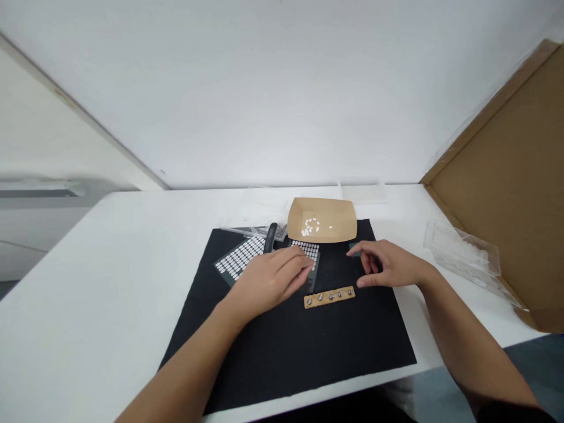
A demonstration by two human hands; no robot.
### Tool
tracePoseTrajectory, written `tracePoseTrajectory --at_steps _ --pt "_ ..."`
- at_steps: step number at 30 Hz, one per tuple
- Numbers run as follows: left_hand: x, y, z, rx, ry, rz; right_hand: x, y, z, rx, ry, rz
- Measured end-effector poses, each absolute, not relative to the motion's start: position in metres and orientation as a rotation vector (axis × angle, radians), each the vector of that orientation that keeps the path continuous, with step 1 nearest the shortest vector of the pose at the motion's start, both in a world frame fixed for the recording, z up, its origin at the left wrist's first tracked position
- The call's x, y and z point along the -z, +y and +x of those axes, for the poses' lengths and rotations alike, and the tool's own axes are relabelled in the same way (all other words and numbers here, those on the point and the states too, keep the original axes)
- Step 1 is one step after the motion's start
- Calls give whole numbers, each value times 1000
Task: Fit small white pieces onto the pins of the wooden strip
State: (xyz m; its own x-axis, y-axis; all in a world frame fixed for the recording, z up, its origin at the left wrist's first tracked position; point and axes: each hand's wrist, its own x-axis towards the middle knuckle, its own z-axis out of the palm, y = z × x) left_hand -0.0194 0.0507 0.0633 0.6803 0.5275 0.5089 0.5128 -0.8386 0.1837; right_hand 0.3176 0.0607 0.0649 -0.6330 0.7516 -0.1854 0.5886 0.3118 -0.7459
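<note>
Lying on the black mat (273, 352), nearer to the body than the fingers of the left hand (274, 273), a narrow brown strip (326, 298) bears five shiny small pieces. It looks light and stiff; its ends should be the safest place for holding. Just beyond, the left hand is palm down, fingers bent over a sheet of white ovals (314, 251); I cannot tell if they pinch it. This sheet seems thin and flexible, better taken by its edge. The right hand (381, 264) hovers near the strip's right end, thumb and index finger apart, nothing visible between. Beyond the left fingers stands a brown tray (339, 214).
</note>
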Motion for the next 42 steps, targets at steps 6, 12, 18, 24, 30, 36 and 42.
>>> tracePoseTrajectory --at_steps 6,12,18,24,30,36,42 --pt "-52 24 16 -1204 805 2373 -68 39 278 -831 -2189 -861" --pt "-45 -2 37 -1238 838 1847 -66 23 256 -848 -2073 -667" --pt "-41 -7 41 -1210 841 1637 -61 23 262 -846 -2007 -635" --pt "-35 -5 42 -1222 794 1622 -62 21 259 -792 -1974 -639" --pt "-33 -2 40 -1237 778 1671 -62 22 257 -813 -1973 -626" --pt "-32 3 38 -1230 813 1758 -63 22 258 -762 -2023 -706" --pt "-33 7 35 -1240 787 1889 -69 22 263 -697 -2166 -711"
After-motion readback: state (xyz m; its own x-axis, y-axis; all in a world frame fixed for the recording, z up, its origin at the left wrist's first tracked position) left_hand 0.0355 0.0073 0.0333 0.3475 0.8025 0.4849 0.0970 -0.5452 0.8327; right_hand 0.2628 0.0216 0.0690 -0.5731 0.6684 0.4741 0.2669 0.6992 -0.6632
